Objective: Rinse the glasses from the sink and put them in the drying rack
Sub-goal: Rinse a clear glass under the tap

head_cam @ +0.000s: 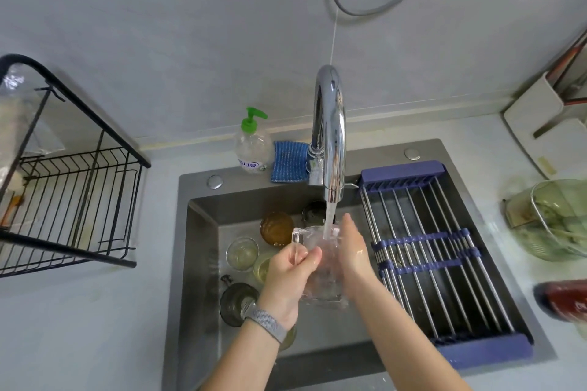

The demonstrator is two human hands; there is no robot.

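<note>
Pale grey glossy tiled wall is reflecting soft daylight, a grey looped hose is hanging against it, and a light grey countertop is running beneath, with a white cutting-board holder sitting far right.

Both forearms reach forward, converging; the left hand, a grey woven band on its wrist, has fingers and thumb curled in a pinching grip; the right hand stands edge-up, wet, fingers straight and together.
</note>
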